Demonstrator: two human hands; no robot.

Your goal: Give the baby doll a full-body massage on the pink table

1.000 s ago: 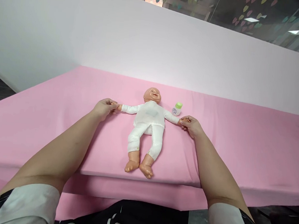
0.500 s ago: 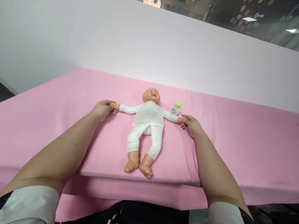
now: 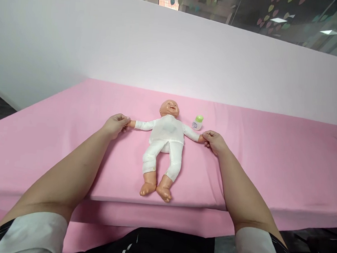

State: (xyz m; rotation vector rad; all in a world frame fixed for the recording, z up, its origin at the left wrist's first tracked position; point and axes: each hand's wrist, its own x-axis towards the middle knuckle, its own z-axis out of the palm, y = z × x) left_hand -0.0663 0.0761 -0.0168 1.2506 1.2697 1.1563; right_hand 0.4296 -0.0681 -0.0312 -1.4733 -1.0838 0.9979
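Observation:
A baby doll (image 3: 168,130) lies face up on the pink sheet, its arms stretched out sideways and its feet toward me. Its torso, arms and legs are white cloth; head, hands and feet are tan plastic. My left hand (image 3: 116,126) pinches the doll's hand on the left, its fingers closed over it. On the opposite side my right hand (image 3: 214,141) is closed on the doll's other hand, thumb on top. Just beyond that arm stands a small clear bottle (image 3: 197,123) with a green cap, apart from my fingers.
The pink-covered table (image 3: 286,164) stretches to both sides, with its front edge close to my body. Behind it rises a white partition (image 3: 175,52), topped by glass with heart-shaped stickers (image 3: 270,8).
Both hands stay on the doll's hands. My right fingers have shifted slightly inward and cover more of the doll's hand. The view has tilted a little.

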